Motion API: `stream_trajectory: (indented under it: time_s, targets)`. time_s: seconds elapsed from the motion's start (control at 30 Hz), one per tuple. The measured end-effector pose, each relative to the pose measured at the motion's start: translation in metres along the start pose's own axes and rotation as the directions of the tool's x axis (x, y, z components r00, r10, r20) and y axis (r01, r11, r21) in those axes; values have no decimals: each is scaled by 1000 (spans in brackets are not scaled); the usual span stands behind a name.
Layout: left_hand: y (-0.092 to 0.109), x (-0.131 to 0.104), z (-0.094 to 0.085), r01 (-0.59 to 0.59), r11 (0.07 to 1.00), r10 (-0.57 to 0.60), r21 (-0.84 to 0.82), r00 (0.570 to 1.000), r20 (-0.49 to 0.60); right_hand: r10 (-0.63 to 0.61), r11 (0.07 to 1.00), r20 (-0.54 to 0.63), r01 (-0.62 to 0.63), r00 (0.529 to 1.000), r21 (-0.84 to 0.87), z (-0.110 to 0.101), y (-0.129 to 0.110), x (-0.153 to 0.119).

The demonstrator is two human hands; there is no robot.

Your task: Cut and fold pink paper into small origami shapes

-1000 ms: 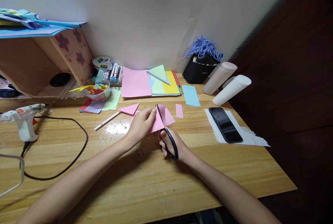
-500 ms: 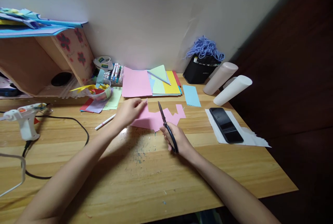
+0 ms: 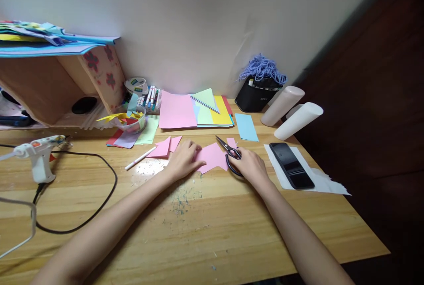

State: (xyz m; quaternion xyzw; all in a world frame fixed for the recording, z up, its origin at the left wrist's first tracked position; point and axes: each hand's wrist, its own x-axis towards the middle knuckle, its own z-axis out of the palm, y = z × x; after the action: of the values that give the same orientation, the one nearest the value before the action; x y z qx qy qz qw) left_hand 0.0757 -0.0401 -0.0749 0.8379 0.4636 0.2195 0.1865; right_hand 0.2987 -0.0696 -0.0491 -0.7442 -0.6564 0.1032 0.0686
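Observation:
On the left part of a cut pink paper (image 3: 213,156) rests my left hand (image 3: 183,159), its thumb stretched out and apart from the bent fingers. The paper lies on the table and has angular notches. My right hand (image 3: 253,165) grips black-handled scissors (image 3: 228,147) at the paper's right side, the blades slightly parted and pointing up and left. A small pink strip (image 3: 231,142) shows behind the scissors, partly covered. Left of my left hand lie cut pink pieces (image 3: 160,149), beside a white marker (image 3: 141,157).
Stacked coloured paper (image 3: 179,108) lies by the wall, with a bowl of scraps (image 3: 142,123) to its left. A glue gun (image 3: 41,157) and its cable occupy the left. Blue cards (image 3: 246,127), two white bottles (image 3: 298,121) and a phone (image 3: 291,165) are on the right.
My left hand has shifted right onto the larger pink paper, leaving cut pink pieces on the left. My right hand and the scissors have moved right. The view has tilted slightly.

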Motion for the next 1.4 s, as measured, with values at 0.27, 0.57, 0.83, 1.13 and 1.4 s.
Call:
stream_trajectory:
  time_s: [0.27, 0.57, 0.83, 1.13, 1.4]
  targets:
    - [0, -3, 4, 137, 985, -132, -104, 990, 53, 51, 996, -107, -59, 993, -70, 5, 17, 10]
    - [28, -12, 10, 279, 596, -447, -753, 894, -23, -248, 555, 39, 109, 968, 825, 23, -12, 1]
    - [37, -16, 21, 337, 500, -305, -798, 931, 202, -295, 715, -134, 312, 946, 626, 37, -17, -7]
    - [33, -13, 16, 375, 452, -324, -809, 914, 243, -626, 694, -181, 648, 759, 315, 40, -18, -8]
    - [32, -12, 22, 364, 229, -247, -903, 919, 308, -657, 698, -116, 659, 745, 280, 42, -23, -14]
